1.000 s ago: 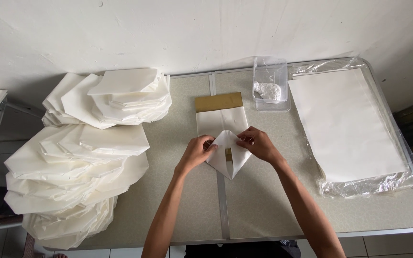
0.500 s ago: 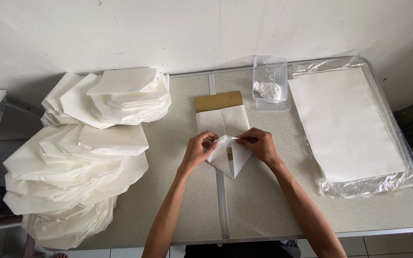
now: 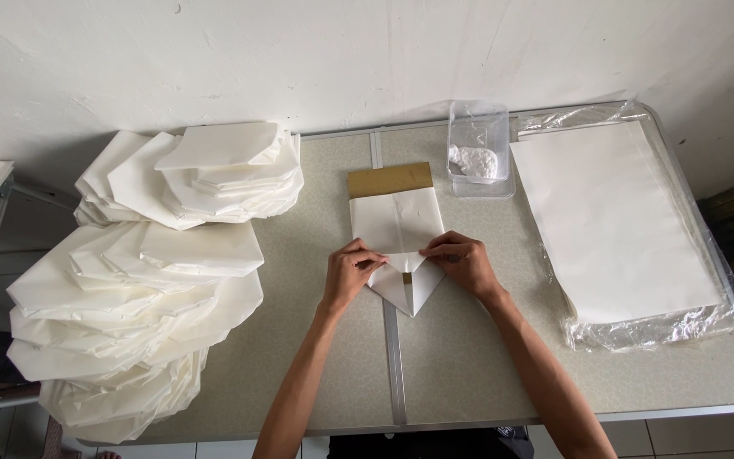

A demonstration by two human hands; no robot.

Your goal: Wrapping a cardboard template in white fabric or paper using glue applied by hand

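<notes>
Hands (image 3: 409, 268) on paper's (image 3: 397, 221) folded edge

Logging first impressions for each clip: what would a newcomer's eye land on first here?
Both hands, left hand and right hand, press a white folded paper piece at the middle of the table. Heaps of finished folded papers crowd the left side, and a flat paper stack in clear plastic lies right.

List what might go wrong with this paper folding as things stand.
1. Both hands, left and right, press the folded paper right over the table's centre seam; the crease may come out uneven there.
2. The tall stacks of folded sheets overhang the table's left edge and could slide off.
3. The open tub of white paste sits close behind the paper; a nudge might smear it.
</notes>
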